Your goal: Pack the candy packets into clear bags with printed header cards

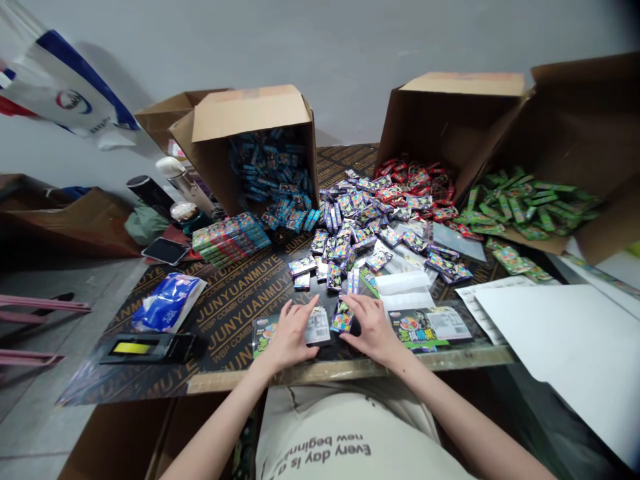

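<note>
Near the front edge of the table, my right hand (367, 325) curls its thumb and fingers around a small purple candy box (342, 316) with a colourful print. My left hand (295, 331) rests over a flat printed card (317, 325), thumb and fingers apart, nothing gripped between them. A second printed card (427, 327), green and black with a white label, lies just right of my right hand. Beyond both hands spreads a loose heap of purple candy boxes (345, 243), several of them close to my fingertips.
Cartons stand at the back with blue boxes (273, 163), red packets (417, 180) and green packets (525, 200). On the left are stacked boxes (230, 240), a phone (166, 251), a blue tissue pack (169, 301) and a tape dispenser (147, 349). White paper (565, 340) covers the right side.
</note>
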`<control>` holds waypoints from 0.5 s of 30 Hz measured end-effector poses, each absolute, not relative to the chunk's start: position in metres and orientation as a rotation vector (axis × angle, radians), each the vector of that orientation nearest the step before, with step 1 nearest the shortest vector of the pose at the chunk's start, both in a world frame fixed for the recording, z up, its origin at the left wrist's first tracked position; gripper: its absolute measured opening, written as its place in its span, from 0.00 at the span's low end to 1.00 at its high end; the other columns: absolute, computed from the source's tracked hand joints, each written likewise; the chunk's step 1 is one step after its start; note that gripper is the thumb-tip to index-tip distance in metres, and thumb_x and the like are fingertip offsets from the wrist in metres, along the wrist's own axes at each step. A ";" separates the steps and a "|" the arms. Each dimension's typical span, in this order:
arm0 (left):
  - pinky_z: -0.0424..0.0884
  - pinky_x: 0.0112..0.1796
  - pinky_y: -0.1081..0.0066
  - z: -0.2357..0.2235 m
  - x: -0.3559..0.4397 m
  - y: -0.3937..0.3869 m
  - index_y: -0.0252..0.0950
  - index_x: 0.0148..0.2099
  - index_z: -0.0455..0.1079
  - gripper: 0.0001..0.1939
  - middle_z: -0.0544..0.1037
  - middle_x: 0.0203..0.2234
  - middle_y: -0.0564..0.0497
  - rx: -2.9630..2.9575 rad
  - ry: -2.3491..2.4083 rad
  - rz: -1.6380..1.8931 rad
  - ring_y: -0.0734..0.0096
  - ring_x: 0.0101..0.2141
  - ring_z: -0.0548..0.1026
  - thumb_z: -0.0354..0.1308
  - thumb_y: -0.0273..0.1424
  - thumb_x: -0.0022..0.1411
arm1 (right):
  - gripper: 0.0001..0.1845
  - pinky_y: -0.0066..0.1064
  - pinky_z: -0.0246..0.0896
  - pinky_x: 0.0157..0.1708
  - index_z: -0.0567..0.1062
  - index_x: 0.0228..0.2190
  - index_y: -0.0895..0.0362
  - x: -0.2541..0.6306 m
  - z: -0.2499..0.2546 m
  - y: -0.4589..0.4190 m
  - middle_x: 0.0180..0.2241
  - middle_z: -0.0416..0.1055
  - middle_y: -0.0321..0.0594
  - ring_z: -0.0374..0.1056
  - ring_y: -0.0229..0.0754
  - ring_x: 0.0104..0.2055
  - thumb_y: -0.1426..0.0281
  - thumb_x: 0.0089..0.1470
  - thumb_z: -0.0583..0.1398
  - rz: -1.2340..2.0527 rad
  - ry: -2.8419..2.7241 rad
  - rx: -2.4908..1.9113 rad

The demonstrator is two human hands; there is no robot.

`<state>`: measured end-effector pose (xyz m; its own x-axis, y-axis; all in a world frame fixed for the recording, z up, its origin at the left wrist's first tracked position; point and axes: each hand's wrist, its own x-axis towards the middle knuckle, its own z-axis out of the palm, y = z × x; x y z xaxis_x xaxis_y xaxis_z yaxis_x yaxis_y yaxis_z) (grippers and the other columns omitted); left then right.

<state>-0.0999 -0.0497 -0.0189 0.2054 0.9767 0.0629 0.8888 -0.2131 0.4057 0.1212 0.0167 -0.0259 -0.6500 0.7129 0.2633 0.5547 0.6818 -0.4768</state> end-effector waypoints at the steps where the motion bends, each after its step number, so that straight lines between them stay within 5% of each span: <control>1: 0.46 0.56 0.52 -0.017 -0.099 -0.048 0.39 0.65 0.37 0.52 0.68 0.47 0.46 2.198 1.761 0.466 0.57 0.48 0.64 0.60 0.32 0.41 | 0.37 0.43 0.50 0.48 0.58 0.54 0.56 0.120 -0.024 0.016 0.52 0.61 0.49 0.56 0.52 0.53 0.67 0.42 0.62 0.508 -2.518 -0.965; 15: 0.48 0.56 0.52 -0.019 -0.093 -0.042 0.40 0.64 0.40 0.49 0.65 0.52 0.46 2.231 1.624 0.542 0.56 0.51 0.62 0.60 0.32 0.42 | 0.46 0.38 0.50 0.52 0.55 0.56 0.56 0.132 -0.010 0.036 0.53 0.61 0.43 0.56 0.48 0.53 0.72 0.35 0.65 0.926 -2.562 -0.653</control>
<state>-0.0926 -0.0424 -0.0192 0.2783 0.9541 0.1108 0.8293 -0.2969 0.4734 0.1322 0.0361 -0.0097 -0.8369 0.5248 0.1555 0.3039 0.6819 -0.6654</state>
